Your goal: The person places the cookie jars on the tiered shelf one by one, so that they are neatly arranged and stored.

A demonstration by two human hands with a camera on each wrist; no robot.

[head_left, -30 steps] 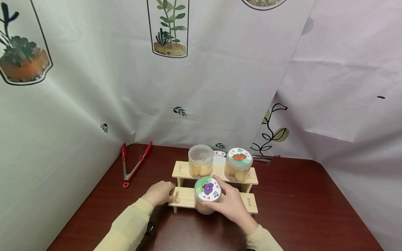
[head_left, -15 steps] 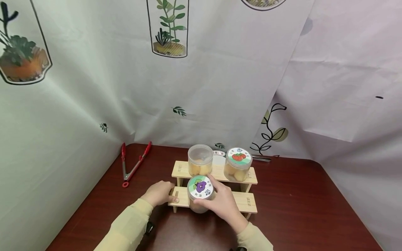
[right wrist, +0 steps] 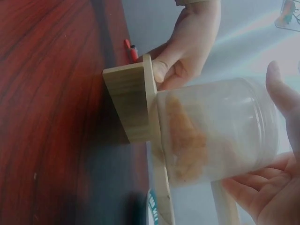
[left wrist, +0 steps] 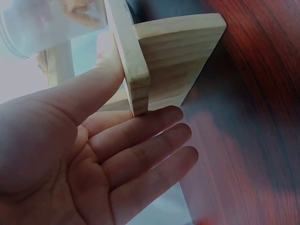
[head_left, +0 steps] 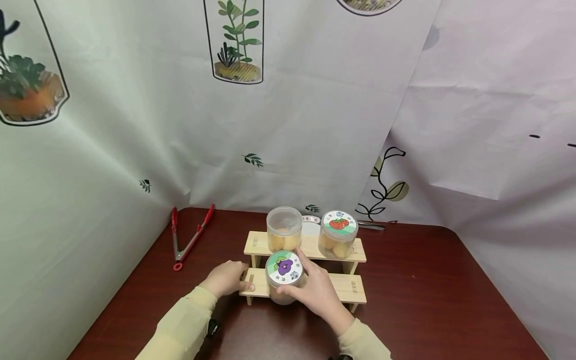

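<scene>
My right hand (head_left: 317,291) holds a clear plastic jar (right wrist: 211,131) around its lid, index finger behind and thumb in front. Its lid (head_left: 284,268) shows a purple eggplant; brown-orange pieces lie inside. The jar stands upright toward the left of the lower step of a two-step wooden shelf (head_left: 345,287). In the right wrist view the thumb lies close to the lid, and its contact is hard to tell. My left hand (head_left: 227,278) grips the left end of that lower step. In the left wrist view the thumb is over the board (left wrist: 137,70), with fingers extended beneath.
On the upper step stand a lidless jar (head_left: 284,229) of yellow pieces and a jar with a tomato lid (head_left: 339,234). Red-handled tongs (head_left: 189,242) lie at the back left. Behind the shelf are a white plate (head_left: 310,226) and a metal utensil (head_left: 371,225).
My right hand has slid the eggplant-lid jar leftward along the lower step, mostly in the earlier half second. My left hand has stayed at the shelf's end. The view has shifted slightly.
</scene>
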